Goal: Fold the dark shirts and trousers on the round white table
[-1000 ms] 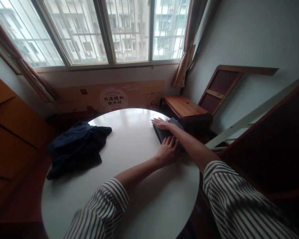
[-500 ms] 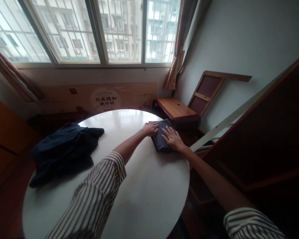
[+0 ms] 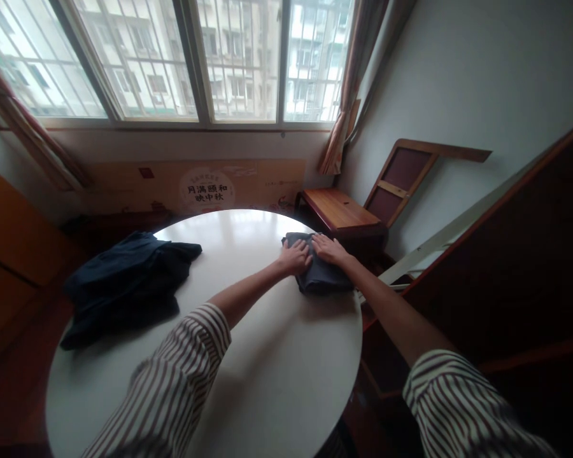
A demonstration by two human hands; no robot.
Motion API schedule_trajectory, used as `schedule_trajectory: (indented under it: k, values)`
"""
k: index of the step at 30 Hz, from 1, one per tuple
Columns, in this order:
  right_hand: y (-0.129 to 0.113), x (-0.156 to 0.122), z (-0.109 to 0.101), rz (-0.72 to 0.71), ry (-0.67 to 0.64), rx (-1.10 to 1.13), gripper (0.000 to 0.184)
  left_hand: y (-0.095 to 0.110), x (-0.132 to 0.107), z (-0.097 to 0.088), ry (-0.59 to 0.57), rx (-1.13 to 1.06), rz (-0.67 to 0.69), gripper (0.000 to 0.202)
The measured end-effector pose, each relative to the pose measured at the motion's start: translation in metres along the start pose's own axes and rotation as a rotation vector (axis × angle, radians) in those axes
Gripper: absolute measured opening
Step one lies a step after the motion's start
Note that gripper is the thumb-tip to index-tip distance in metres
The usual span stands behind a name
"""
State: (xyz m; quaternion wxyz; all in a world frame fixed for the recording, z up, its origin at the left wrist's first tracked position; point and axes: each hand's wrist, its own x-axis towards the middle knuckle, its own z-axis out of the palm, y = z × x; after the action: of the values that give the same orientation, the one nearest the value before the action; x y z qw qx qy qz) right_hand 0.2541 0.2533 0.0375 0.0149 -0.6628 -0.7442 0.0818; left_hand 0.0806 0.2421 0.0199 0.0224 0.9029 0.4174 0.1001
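Observation:
A folded dark grey garment lies near the far right edge of the round white table. My left hand rests on its left part, palm down with the fingers stretched out. Across the garment's far right part lies my right hand, also flat, its fingers pointing left. The two hands are close together, fingertips almost meeting. Beneath them part of the cloth is hidden. On the table's left side a loose heap of dark navy clothing spreads out, apart from both hands.
Behind the table stands a low wooden table, with a wood-framed panel leaning by the wall. A printed cardboard box sits under the barred window. A large dark wooden piece rises close on the right.
My right hand has slid away from me to the garment's far edge. My left hand has come slightly nearer and further onto the cloth. The view has shifted slightly.

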Motion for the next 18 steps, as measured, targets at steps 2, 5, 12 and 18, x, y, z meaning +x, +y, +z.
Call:
schedule_trajectory:
  k: [2, 5, 12, 18]
  values:
    - [0.001, 0.014, 0.002, 0.031, -0.028, -0.005, 0.058, 0.012, -0.019, 0.008, 0.027, -0.021, 0.015, 0.052]
    - [-0.004, 0.028, 0.001, 0.064, -0.041, -0.027, 0.061, 0.028, -0.049, 0.015, 0.097, -0.024, 0.059, 0.05]
    - [-0.064, 0.021, -0.01, -0.045, 0.429, -0.034, 0.05, 0.006, -0.14, -0.037, 0.131, -0.053, 0.078, 0.041]
    - [-0.13, -0.039, 0.029, -0.547, 0.45, 0.193, 0.025, -0.087, -0.225, -0.13, 0.309, 0.213, -0.7, 0.033]
